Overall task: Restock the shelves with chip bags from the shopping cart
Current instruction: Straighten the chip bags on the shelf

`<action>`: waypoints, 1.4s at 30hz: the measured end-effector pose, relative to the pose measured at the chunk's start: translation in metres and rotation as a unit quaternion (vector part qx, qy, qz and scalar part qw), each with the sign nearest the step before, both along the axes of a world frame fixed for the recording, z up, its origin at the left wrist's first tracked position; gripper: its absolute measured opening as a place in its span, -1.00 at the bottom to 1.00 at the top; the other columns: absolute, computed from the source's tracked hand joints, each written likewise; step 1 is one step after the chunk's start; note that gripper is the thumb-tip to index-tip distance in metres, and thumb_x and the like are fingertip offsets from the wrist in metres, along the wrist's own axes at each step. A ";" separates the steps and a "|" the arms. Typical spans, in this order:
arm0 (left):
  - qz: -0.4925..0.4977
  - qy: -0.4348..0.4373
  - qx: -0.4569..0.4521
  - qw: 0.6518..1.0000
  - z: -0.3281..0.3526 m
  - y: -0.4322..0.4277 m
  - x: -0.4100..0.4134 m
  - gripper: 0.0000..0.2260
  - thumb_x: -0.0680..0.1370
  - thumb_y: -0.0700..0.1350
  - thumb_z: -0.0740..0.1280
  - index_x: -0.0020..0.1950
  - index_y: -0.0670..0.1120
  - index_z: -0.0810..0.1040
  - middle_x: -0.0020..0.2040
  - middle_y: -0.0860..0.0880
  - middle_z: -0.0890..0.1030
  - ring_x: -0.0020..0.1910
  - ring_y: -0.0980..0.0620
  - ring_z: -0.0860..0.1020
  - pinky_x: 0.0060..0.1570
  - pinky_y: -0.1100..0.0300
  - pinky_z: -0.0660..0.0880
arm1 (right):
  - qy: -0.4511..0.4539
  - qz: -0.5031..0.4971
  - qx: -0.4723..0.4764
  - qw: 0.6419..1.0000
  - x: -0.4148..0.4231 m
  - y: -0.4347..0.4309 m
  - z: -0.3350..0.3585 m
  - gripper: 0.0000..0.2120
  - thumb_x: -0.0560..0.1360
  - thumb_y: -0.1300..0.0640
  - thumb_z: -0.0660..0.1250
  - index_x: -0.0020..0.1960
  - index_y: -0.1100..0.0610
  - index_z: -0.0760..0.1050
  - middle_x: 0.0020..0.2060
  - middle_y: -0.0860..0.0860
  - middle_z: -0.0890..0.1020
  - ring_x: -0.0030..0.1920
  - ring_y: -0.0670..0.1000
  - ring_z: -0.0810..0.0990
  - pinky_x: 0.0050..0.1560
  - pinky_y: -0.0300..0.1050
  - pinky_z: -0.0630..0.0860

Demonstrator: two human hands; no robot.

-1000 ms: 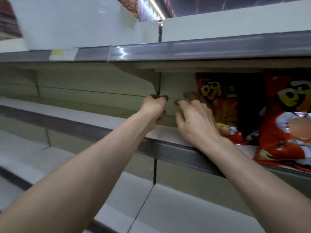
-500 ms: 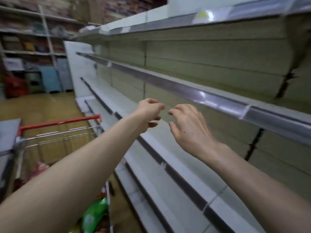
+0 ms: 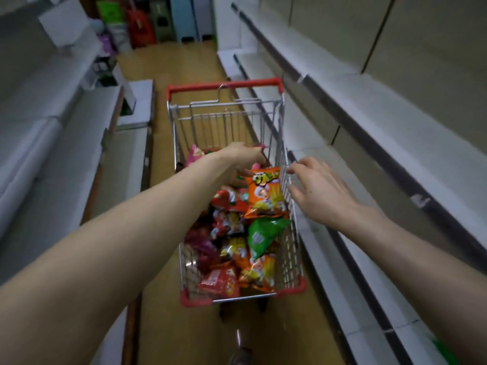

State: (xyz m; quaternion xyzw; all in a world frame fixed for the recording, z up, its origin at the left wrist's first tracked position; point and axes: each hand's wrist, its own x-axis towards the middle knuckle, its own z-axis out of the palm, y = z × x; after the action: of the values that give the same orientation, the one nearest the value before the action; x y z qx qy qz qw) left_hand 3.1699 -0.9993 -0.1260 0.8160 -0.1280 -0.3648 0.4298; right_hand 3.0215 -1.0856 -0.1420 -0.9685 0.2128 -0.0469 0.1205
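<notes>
A small wire shopping cart (image 3: 288, 234) with red trim stands in the aisle below me, filled with several chip bags in red, orange and green. My left hand (image 3: 243, 159) reaches into the cart, its fingers curled down on the top left corner of an upright orange chip bag (image 3: 264, 192) that leans on the cart's right wall. A green chip bag (image 3: 263, 233) lies just below it. My right hand (image 3: 320, 191) hovers over the cart's right rim with its fingers spread and holds nothing. Bare white shelves (image 3: 369, 122) run along the right.
More white shelving (image 3: 52, 133) lines the left of the narrow wood-floored aisle (image 3: 179, 64). Coloured boxes and bins (image 3: 147, 25) stand at the aisle's far end. The cart's red handle (image 3: 224, 86) faces away from me. A green bag edge (image 3: 445, 351) shows on the low right shelf.
I have turned from the shelf with red bags to the cart. Both hands left the shelf edge and came down; my left hand now closes on the orange bag.
</notes>
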 end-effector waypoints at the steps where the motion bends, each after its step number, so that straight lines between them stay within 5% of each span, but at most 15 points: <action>1: 0.014 0.018 0.010 1.000 -0.016 0.007 0.009 -0.82 0.58 -0.16 0.32 0.17 -0.12 0.47 -0.01 -0.08 0.50 -0.03 -0.03 0.55 0.02 0.02 0.53 | 0.010 0.001 0.009 1.000 0.008 0.002 -0.012 -0.62 0.60 0.05 0.20 0.38 0.12 0.40 0.29 0.10 0.43 0.31 0.16 0.36 0.31 0.01 0.33; 6: 0.107 0.104 0.058 0.987 -0.089 0.038 0.046 -0.90 0.60 -0.18 0.28 -0.10 -0.14 0.42 -0.19 -0.07 0.46 -0.30 0.05 0.41 -0.20 0.11 0.46 | 0.066 -0.014 0.062 0.996 0.033 0.007 -0.074 -0.62 0.62 0.07 0.19 0.41 0.13 0.37 0.32 0.09 0.39 0.33 0.11 0.35 0.29 -0.03 0.31; 9: 0.148 0.128 0.072 0.978 -0.128 0.048 0.065 -0.88 0.58 -0.15 0.32 0.05 -0.16 0.42 -0.10 -0.08 0.49 -0.19 0.03 0.47 -0.26 0.11 0.48 | 0.092 -0.033 0.087 0.991 0.043 0.005 -0.107 -0.63 0.62 0.07 0.18 0.40 0.11 0.38 0.32 0.08 0.40 0.32 0.11 0.36 0.30 0.01 0.34; 12: 0.170 0.154 0.073 0.971 -0.160 0.050 0.078 -0.68 0.58 -0.09 0.34 0.26 -0.14 0.36 0.04 -0.13 0.52 -0.09 -0.02 0.55 -0.13 0.04 0.56 | 0.108 -0.052 0.106 0.987 0.056 0.000 -0.133 -0.63 0.62 0.08 0.18 0.41 0.11 0.37 0.33 0.08 0.40 0.32 0.10 0.36 0.30 0.00 0.35; 16: 0.154 0.187 0.090 0.966 -0.186 0.033 0.085 -0.74 0.57 -0.03 0.32 0.12 -0.16 0.39 -0.03 -0.14 0.56 -0.32 0.01 0.52 0.08 -0.03 0.56 | 0.117 -0.081 0.130 0.981 0.074 -0.009 -0.159 -0.59 0.62 0.09 0.19 0.45 0.11 0.32 0.35 0.09 0.38 0.35 0.09 0.35 0.31 0.01 0.35; 20: 0.176 0.164 0.088 0.967 -0.202 0.022 0.102 -0.51 0.53 0.16 0.33 0.24 -0.18 0.34 -0.03 -0.19 0.56 -0.21 -0.12 0.59 -0.12 -0.04 0.59 | 0.105 -0.097 0.157 0.977 0.092 -0.017 -0.175 -0.57 0.61 0.10 0.21 0.47 0.08 0.28 0.37 0.09 0.35 0.36 0.11 0.35 0.31 0.07 0.40; 26: 0.190 0.188 0.070 0.961 -0.226 0.003 0.120 -0.20 0.46 0.31 0.32 0.50 -0.18 0.22 0.41 -0.21 0.38 0.28 -0.28 0.45 0.22 -0.21 0.46 | 0.069 -0.054 0.193 0.977 0.129 0.000 -0.194 -0.55 0.61 0.13 0.22 0.48 0.09 0.25 0.41 0.02 0.34 0.35 0.05 0.39 0.32 0.05 0.42; 33: 0.244 0.170 0.041 0.954 -0.258 0.001 0.111 -0.65 0.48 -0.10 0.41 0.14 -0.29 0.48 0.02 -0.18 0.59 -0.02 -0.20 0.61 -0.04 -0.07 0.61 | 0.072 -0.095 0.315 0.941 0.168 0.014 -0.218 -0.57 0.67 0.05 0.06 0.51 0.10 0.23 0.44 0.07 0.32 0.43 0.07 0.31 0.38 -0.03 0.27; 37: 0.264 0.124 0.002 0.956 -0.257 0.023 0.073 -0.62 0.46 -0.08 0.43 0.24 -0.16 0.49 0.11 -0.12 0.61 0.04 -0.15 0.60 0.11 -0.04 0.57 | 0.037 -0.180 0.394 0.901 0.175 0.012 -0.225 -0.56 0.66 -0.05 0.07 0.47 0.11 0.29 0.40 0.09 0.40 0.38 0.08 0.37 0.35 -0.03 0.30; 42: 0.228 0.176 -0.044 0.957 -0.249 0.050 0.048 -0.66 0.47 -0.15 0.44 0.18 0.01 0.41 0.01 -0.01 0.60 -0.03 -0.01 0.59 0.11 0.06 0.55 | 0.051 -0.199 0.387 0.899 0.182 0.015 -0.223 -0.46 0.63 -0.16 0.07 0.50 0.11 0.24 0.41 0.11 0.39 0.38 0.13 0.37 0.35 0.03 0.32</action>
State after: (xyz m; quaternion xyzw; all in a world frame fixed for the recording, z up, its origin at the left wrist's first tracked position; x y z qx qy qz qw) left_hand 3.2177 -0.9493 -0.3748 0.7270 0.1229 -0.3887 0.5525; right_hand 3.2034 -1.0707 -0.3645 -0.7836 0.4086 0.0654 0.4634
